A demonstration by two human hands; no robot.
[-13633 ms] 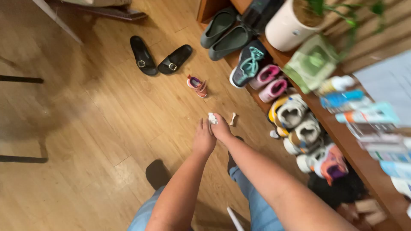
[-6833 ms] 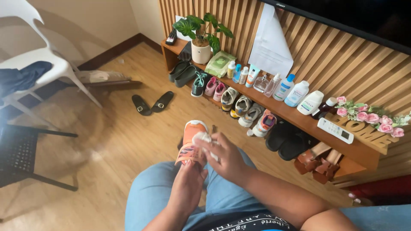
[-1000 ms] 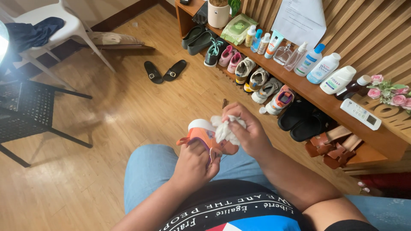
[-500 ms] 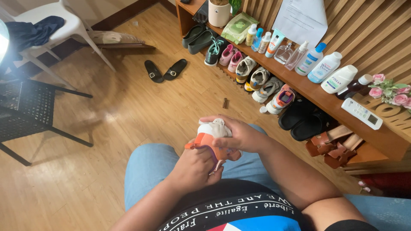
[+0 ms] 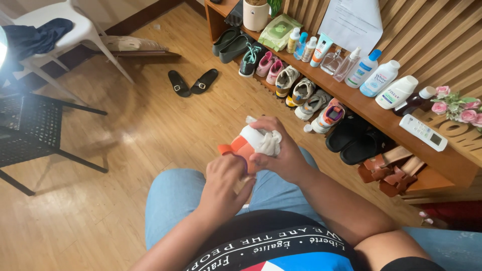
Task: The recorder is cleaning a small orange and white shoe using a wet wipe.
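A small orange and white shoe (image 5: 242,142) is held up over my lap. My left hand (image 5: 224,176) grips it from below, near its heel end. My right hand (image 5: 281,151) presses a crumpled white wipe (image 5: 268,142) against the shoe's white toe, fingers curled around the wipe. Most of the shoe's near side is hidden behind both hands. My legs in blue jeans (image 5: 170,200) lie beneath.
A low wooden shelf (image 5: 371,113) on the right bears bottles, a white remote and pink flowers, with a row of shoes and sandals under it. A pair of black sandals (image 5: 192,82) lies on the wood floor. A white chair (image 5: 70,35) and a black mesh stand (image 5: 30,128) are at left.
My right hand with the wipe has slid across the shoe's toe, from raised above it to pressed over its front. The left hand keeps its grip.
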